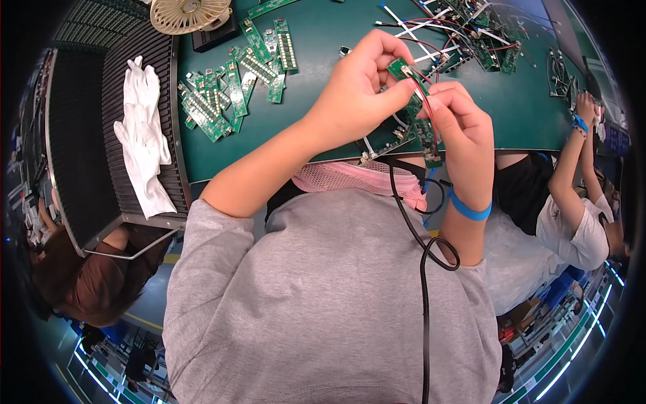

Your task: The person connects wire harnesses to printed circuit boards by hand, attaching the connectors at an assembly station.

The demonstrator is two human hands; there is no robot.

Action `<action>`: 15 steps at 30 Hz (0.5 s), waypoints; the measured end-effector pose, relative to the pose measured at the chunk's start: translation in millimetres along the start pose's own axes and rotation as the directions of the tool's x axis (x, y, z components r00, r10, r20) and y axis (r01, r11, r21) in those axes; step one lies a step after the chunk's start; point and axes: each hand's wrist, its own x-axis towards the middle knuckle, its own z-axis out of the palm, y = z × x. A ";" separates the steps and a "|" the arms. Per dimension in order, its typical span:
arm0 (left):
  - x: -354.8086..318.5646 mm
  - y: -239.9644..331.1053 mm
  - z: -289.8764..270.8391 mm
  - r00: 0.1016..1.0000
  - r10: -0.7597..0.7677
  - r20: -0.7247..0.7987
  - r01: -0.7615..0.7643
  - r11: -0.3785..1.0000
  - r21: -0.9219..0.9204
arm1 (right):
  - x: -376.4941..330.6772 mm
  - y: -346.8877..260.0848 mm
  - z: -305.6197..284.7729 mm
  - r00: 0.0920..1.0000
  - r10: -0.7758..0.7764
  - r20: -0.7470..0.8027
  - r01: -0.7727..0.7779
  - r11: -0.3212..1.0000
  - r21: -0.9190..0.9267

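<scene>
Above the near table edge, a narrow green circuit board [425, 138] is held slanting between both hands. My left hand [363, 94] is closed on its upper end, thumb and fingers pinching near a small white connector [406, 70]. Red and black wires [433, 120] run from that connector down along the board. My right hand [468, 128], with a blue wristband, pinches the wires at the board's right edge; whether it also grips the board I cannot tell. Just below the hands, another board [390, 145] lies at the table edge, partly hidden.
On the green table [323, 30], several loose circuit boards [235, 91] lie at left, and a heap of wired boards [471, 34] at far right. White gloves [142, 135] rest in a black ridged rack [114, 87]. A small fan [190, 13] stands behind. A black cord [425, 303] hangs before me.
</scene>
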 end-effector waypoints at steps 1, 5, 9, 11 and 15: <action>1.5 3.6 -2.4 1.000 -0.016 0.003 0.016 0.998 0.056 | 2.3 5.4 -2.3 0.996 -0.084 -0.020 0.084 0.996 0.008; 13.0 15.3 -20.4 0.991 -0.132 0.032 0.111 0.923 0.368 | 16.6 15.4 -25.6 0.944 -0.242 -0.225 0.206 0.964 -0.169; 15.9 11.0 -37.6 0.993 0.103 0.052 -0.100 0.544 0.833 | 37.1 25.1 -45.3 0.934 -0.287 -0.212 0.143 0.846 -0.514; 15.9 11.0 -38.9 0.989 0.146 0.039 -0.117 0.578 0.807 | 49.0 30.1 -40.4 0.912 -0.383 -0.144 0.187 0.704 -0.686; 20.2 22.9 -40.8 0.953 0.277 -0.123 -0.022 0.467 0.884 | 73.2 45.8 -27.4 0.904 -0.421 -0.080 0.124 0.437 -0.891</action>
